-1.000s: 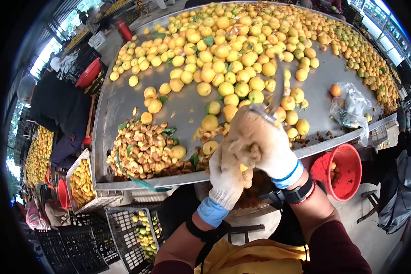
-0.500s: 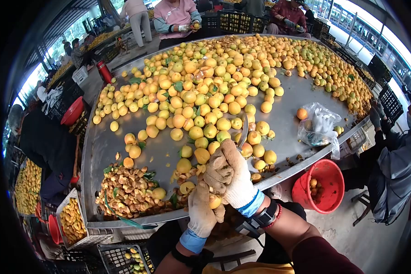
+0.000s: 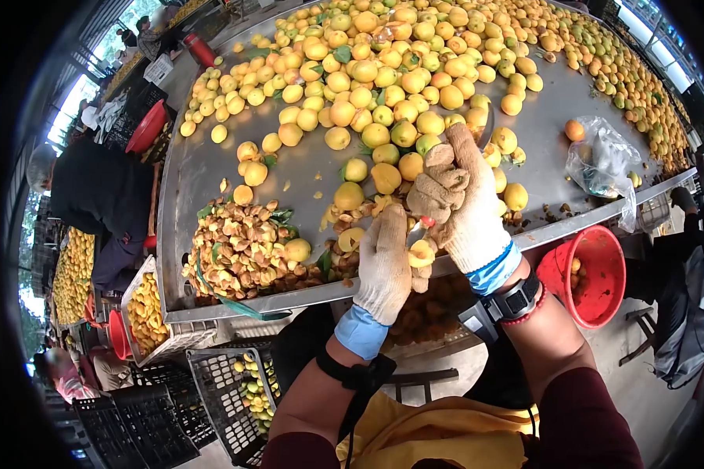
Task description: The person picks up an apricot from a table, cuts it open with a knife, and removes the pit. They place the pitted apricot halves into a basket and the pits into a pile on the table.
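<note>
My left hand (image 3: 385, 262), in a white knit glove with a blue cuff, is closed around an apricot (image 3: 421, 255) whose yellow flesh is cut open. Just to its right, my right hand (image 3: 452, 191), in a soiled glove, grips a knife; the red end of its handle (image 3: 428, 221) shows below the fist and a curved blade rises beyond it, partly lost against the fruit. Both hands are over the near edge of a metal table (image 3: 297, 176). Beyond them lies a heap of whole apricots (image 3: 360, 98). Brown pits and scraps (image 3: 238, 250) are piled left of my left hand.
A clear plastic bag (image 3: 602, 156) lies on the table at right. Below the edge stands a red bucket (image 3: 619, 273) with some fruit. Crates (image 3: 211, 383) and a crate of cut fruit (image 3: 147, 313) stand at left. Other people sit or bend around.
The view has tilted down and shifted. The apricot in my left hand was whole-looking and now shows open flesh. My hands have drawn slightly apart; the right still grips the knife.
</note>
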{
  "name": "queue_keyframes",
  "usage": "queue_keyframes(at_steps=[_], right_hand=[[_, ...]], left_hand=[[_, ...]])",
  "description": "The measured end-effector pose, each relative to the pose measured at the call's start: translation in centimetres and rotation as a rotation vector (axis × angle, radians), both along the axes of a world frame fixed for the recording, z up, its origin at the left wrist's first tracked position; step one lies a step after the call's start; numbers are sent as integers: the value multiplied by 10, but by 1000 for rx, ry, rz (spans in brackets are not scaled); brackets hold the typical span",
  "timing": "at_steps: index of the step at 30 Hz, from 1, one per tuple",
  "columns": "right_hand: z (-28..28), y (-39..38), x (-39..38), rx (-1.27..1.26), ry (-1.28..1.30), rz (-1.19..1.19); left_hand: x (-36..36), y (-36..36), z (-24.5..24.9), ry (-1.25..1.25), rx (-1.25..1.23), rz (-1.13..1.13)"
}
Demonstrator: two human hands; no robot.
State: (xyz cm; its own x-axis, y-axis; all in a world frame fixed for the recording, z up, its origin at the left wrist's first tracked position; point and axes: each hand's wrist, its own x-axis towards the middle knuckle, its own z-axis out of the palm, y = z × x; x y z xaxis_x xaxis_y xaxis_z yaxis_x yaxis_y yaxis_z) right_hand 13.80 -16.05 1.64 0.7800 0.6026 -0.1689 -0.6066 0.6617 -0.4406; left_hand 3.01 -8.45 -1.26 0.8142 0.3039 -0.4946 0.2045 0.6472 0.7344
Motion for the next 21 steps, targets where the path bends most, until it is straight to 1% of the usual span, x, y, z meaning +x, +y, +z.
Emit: queue_keyframes(at_steps=[2,3,4,5,6,7,8,9,10,12,14,15,16,17,18,20,21], right_hand=[[3,-6,11,-81,-83,-72],[5,-11,16,-209,-192,-95],[7,-17,19,-337,-302,-117],[17,-28,19,-489,-422,-32],[22,-28,12,-487,-422,-28],[24,-27,1,-680,-628,34],[24,-27,-8,-873,-834,97],[11,-26,-13,-870,-1059,99],[19,-28,-22,-1046,-1149,177],[5,-26,-32,-1152,-1228,146],[-4,-28,-32,-1105,-1190,121],[-3,-31,-26,-1047,-1079,187],[-2,-34,-22,-988,-969,251],[6,-37,-21,-975,-820,281],[23,-43,-22,-863,-684,349],[31,-55,-17,-922,-814,541],[24,-60,-18,-937,-767,622]], left_hand=[[7,11,-6,-39,150,132],[6,17,-5,-115,135,144],[4,23,-5,-112,135,145],[3,28,-7,-154,229,161],[3,32,-9,-197,325,178],[6,30,-11,-207,347,255],[3,32,-9,-204,348,256],[-1,34,-6,-160,353,232],[-3,35,-4,-115,355,207],[-3,35,-10,-157,380,220],[-4,34,-16,-149,417,250],[-3,35,-16,-149,418,249],[-1,36,-14,-160,318,247],[-1,38,-13,-169,216,246],[-5,42,-12,-168,216,246],[-16,52,-10,-310,18,104],[-14,49,-9,-332,91,167]])
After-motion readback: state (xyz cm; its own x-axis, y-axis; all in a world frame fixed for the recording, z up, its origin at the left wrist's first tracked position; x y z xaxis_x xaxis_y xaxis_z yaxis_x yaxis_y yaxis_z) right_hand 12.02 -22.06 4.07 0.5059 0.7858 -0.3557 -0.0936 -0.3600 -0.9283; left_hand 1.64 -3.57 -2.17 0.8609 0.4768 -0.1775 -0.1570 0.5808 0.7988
